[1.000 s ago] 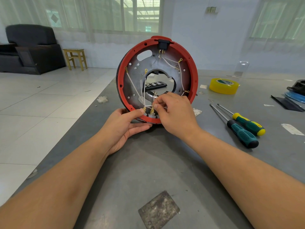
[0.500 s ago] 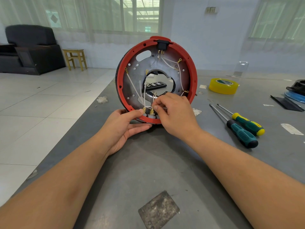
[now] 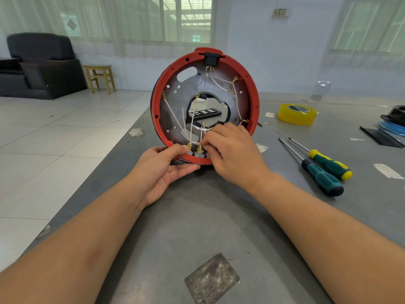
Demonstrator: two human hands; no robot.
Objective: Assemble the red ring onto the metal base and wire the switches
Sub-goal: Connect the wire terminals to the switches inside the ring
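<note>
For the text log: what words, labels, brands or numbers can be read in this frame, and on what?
Nothing reads clearly.
yellow tape roll: green print on its core label, too blurred to read.
black strip seen through the metal base: white marks, too small to read.

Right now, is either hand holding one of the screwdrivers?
No: both screwdrivers lie untouched on the table, while the left hand and right hand work at the red ring.

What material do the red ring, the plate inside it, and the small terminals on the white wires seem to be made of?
Red ring: most likely moulded plastic, matt, with even colour and soft rounded edges.
Plate: looks like bare metal, dull grey with patchy sheen and punched holes.
Terminals: probably brass or brass-plated metal, shiny yellow-gold.
</note>
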